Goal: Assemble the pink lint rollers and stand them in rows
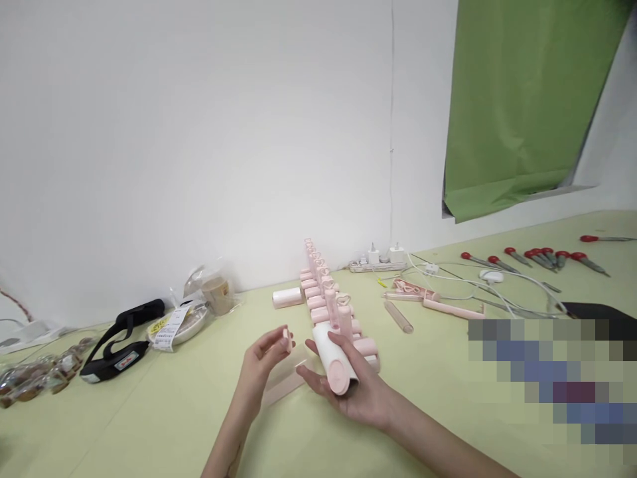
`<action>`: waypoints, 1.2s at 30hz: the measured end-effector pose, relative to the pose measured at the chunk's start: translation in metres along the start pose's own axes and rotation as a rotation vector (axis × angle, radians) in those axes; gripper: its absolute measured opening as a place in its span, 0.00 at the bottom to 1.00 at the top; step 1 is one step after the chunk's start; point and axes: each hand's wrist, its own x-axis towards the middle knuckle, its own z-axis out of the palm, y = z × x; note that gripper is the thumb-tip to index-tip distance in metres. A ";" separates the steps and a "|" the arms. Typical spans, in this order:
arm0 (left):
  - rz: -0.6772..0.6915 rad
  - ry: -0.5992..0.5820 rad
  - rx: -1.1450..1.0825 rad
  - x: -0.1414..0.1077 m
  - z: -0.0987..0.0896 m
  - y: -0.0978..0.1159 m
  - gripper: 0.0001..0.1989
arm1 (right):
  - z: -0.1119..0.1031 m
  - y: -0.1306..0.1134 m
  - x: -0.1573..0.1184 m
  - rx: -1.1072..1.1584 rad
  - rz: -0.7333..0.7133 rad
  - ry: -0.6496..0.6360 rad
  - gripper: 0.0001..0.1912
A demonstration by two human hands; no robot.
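My right hand (pixel 365 392) is wrapped round a white lint roller roll (pixel 330 355) with a round pink end facing me. Between the fingertips of my left hand (pixel 263 355) is a small pale pink piece (pixel 286 339), too small to name. Below and between the hands, a clear plastic cover (pixel 286 382) lies on the table. Just beyond the right hand runs a row of pink lint rollers (pixel 317 299), their handles and loops standing up. Part of the row's near end is hidden behind the hand and roll.
A white roll (pixel 287 297) lies left of the row. Pink and clear parts (pixel 398 317) lie right, near a power strip (pixel 377 265) and cables. Red-tipped tools (pixel 542 255) lie far right. A black strap (pixel 119 345), bagged cup (pixel 216 292) and glasses (pixel 54 372) are left.
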 end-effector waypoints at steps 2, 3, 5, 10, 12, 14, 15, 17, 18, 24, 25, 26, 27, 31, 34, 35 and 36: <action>-0.018 0.007 -0.058 0.001 0.000 0.002 0.21 | -0.002 0.001 -0.003 0.022 0.142 -0.060 0.23; -0.041 -0.032 -0.054 0.001 0.001 0.002 0.21 | -0.003 0.003 -0.003 0.037 0.231 -0.099 0.22; -0.080 -0.138 0.008 -0.001 0.006 -0.001 0.20 | -0.006 0.005 -0.003 0.057 0.368 -0.159 0.20; -0.053 -0.200 0.109 -0.008 0.016 -0.012 0.21 | -0.014 0.007 0.001 0.054 0.414 -0.232 0.18; -0.052 -0.185 0.084 -0.010 0.018 -0.015 0.23 | -0.015 0.006 0.002 0.040 0.406 -0.245 0.18; -0.051 -0.184 0.044 -0.012 0.020 -0.015 0.24 | -0.015 0.007 0.002 0.022 0.384 -0.249 0.17; -0.052 -0.186 0.030 -0.014 0.021 -0.015 0.25 | -0.014 0.007 0.002 0.015 0.379 -0.246 0.17; -0.064 -0.181 0.012 -0.016 0.024 -0.014 0.26 | -0.013 0.009 0.001 0.016 0.388 -0.244 0.18; -0.077 -0.174 -0.002 -0.017 0.025 -0.014 0.26 | -0.011 0.011 0.001 0.023 0.401 -0.249 0.21; 0.031 0.038 -0.105 -0.005 0.017 -0.015 0.24 | -0.010 0.015 0.004 0.059 0.308 -0.229 0.32; 0.074 0.108 -0.100 -0.002 0.012 -0.016 0.23 | -0.011 0.015 0.006 0.050 0.290 -0.205 0.31; 0.115 0.180 -0.096 0.001 0.008 -0.016 0.22 | -0.013 0.014 0.007 0.035 0.285 -0.180 0.30; 0.152 0.255 -0.096 0.004 0.003 -0.016 0.22 | -0.015 0.014 0.009 0.016 0.282 -0.156 0.28; 0.242 0.477 -0.115 -0.001 -0.008 -0.015 0.23 | -0.017 0.011 0.014 -0.058 0.028 -0.015 0.14; 0.284 0.496 0.032 -0.018 -0.002 -0.015 0.22 | -0.013 0.012 0.014 -0.097 -0.222 0.000 0.11; 0.305 0.473 0.101 -0.025 0.002 -0.016 0.21 | -0.012 0.013 0.014 -0.126 -0.247 -0.019 0.12; 0.330 0.446 0.158 -0.031 0.007 -0.016 0.21 | -0.010 0.014 0.014 -0.161 -0.254 -0.031 0.13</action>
